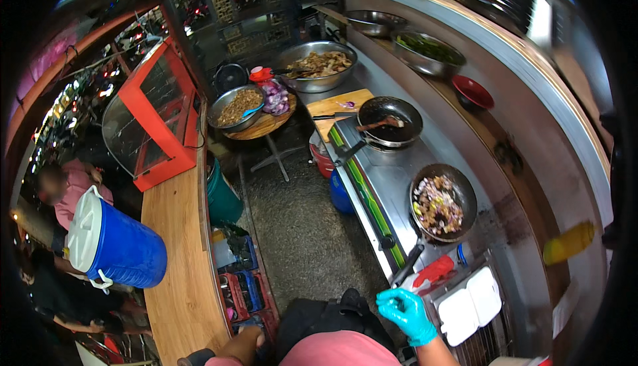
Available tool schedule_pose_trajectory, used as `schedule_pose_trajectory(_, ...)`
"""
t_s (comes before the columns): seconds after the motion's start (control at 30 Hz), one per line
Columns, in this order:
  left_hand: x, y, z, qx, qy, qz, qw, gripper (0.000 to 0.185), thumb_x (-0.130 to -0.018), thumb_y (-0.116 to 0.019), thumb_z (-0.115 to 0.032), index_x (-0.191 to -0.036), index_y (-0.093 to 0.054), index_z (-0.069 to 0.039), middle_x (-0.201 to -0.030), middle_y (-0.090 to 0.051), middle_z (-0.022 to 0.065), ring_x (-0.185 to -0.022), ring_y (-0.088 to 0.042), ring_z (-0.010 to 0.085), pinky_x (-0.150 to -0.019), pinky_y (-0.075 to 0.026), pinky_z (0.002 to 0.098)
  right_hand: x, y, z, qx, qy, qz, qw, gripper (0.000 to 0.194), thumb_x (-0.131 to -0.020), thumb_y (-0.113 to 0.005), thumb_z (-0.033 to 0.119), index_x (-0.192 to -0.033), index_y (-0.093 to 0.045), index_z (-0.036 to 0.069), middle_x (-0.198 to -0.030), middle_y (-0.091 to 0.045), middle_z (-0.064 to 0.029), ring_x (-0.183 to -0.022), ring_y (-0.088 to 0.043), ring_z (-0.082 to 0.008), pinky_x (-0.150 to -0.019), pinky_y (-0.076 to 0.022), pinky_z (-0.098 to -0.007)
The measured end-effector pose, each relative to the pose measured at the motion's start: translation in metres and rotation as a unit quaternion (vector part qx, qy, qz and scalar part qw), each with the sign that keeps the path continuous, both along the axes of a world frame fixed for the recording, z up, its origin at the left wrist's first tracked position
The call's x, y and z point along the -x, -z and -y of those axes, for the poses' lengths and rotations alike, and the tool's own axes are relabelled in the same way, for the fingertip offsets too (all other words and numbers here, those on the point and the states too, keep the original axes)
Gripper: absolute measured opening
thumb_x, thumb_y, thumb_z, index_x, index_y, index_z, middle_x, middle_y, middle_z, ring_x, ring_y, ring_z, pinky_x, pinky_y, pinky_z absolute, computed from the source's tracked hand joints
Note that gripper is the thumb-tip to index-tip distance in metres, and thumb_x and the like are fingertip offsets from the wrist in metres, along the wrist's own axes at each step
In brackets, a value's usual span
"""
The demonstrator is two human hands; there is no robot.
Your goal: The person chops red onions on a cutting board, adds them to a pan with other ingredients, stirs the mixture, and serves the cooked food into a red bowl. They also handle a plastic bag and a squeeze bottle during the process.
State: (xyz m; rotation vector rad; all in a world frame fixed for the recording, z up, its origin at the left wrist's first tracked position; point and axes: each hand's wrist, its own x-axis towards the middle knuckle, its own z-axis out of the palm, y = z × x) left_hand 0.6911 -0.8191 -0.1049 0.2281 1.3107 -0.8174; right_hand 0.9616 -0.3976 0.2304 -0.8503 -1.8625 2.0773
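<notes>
My right hand (407, 313), in a wet teal glove, is just below the handle of a frying pan (468, 209); its fingers are curled, and whether it touches anything is unclear. Chopped onion and meat (438, 204) lie in that pan. Behind it, a second frying pan (389, 131) holds a wooden spatula (381, 124). An open white foam box (471, 306) lies right of my gloved hand, near a red cloth or bag (434, 270). My bare left hand (253, 338) is low beside the wooden counter, its fingers mostly hidden.
A steel bowl of cooked meat (319, 67) and a cutting board (341, 106) are at the counter's far end. Another food bowl (237, 109) stands on a round table (264, 126). Left are a wooden counter (179, 286), blue drink cooler (127, 246), red-framed display case (164, 116) and people beyond.
</notes>
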Motion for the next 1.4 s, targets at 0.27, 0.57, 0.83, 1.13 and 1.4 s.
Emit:
schedule_pose_trajectory(0.27,0.210,-0.185,-0.276,-0.500,-0.047,-0.369,0.782,0.109,-0.087,-0.063,-0.070,-0.153,-0.030,0.010,-0.125,-0.069,0.0235,-0.116,-0.066,0.0394,-0.096,-0.053,0.0489,0.173,-0.025,-0.043,-0.011,-0.062,-0.020,0.998,0.036,-0.087,-0.080,0.005,-0.120,-0.068,0.000,-0.100,-0.069,-0.0021,-0.088,-0.063,-0.0072,-0.078,-0.0535,-0.0252)
schedule_pose_trajectory(0.57,0.380,-0.170,-0.304,-0.600,0.003,-0.188,0.778,0.056,-0.096,-0.063,-0.049,-0.125,-0.064,-0.001,-0.121,-0.068,0.0269,-0.116,-0.064,0.0432,-0.099,-0.051,0.0527,0.344,0.003,-0.008,0.066,0.154,0.046,0.985,0.021,-0.091,-0.073,0.004,-0.111,-0.069,0.000,-0.090,-0.072,-0.0077,-0.074,-0.069,-0.0168,-0.068,-0.0577,-0.0312)
schedule_pose_trajectory(0.83,0.494,-0.038,-0.251,-0.545,-0.019,-0.173,0.820,0.045,-0.091,-0.069,-0.041,-0.107,-0.076,0.001,-0.110,-0.072,0.0257,-0.108,-0.069,0.0404,-0.092,-0.056,0.0498,0.522,-0.007,-0.050,0.009,0.023,0.039,0.999,0.028,-0.099,-0.067,0.015,-0.122,-0.069,-0.001,-0.096,-0.072,-0.0049,-0.075,-0.064,-0.0118,-0.068,-0.0531,-0.0260)
schedule_pose_trajectory(1.13,0.479,0.073,-0.145,-0.378,-0.493,-0.099,0.777,0.076,-0.093,-0.051,-0.064,-0.139,-0.059,-0.005,-0.148,-0.053,0.0232,-0.138,-0.049,0.0388,-0.114,-0.039,0.0463,0.717,0.026,-0.136,0.151,-0.111,0.024,0.982,0.025,-0.093,-0.071,0.004,-0.118,-0.068,0.001,-0.104,-0.071,-0.0085,-0.092,-0.068,-0.0165,-0.083,-0.0564,-0.0304)
schedule_pose_trajectory(1.4,0.613,0.034,-0.181,-0.347,-0.160,-0.073,0.921,0.063,-0.086,-0.065,-0.048,-0.130,-0.066,-0.004,-0.141,-0.059,0.0229,-0.134,-0.053,0.0382,-0.108,-0.044,0.0474,0.767,0.105,-0.181,0.041,-0.173,-0.021,0.984,0.031,-0.096,-0.074,0.027,-0.120,-0.068,0.007,-0.110,-0.071,-0.0046,-0.103,-0.065,-0.0127,-0.094,-0.0538,-0.0317)
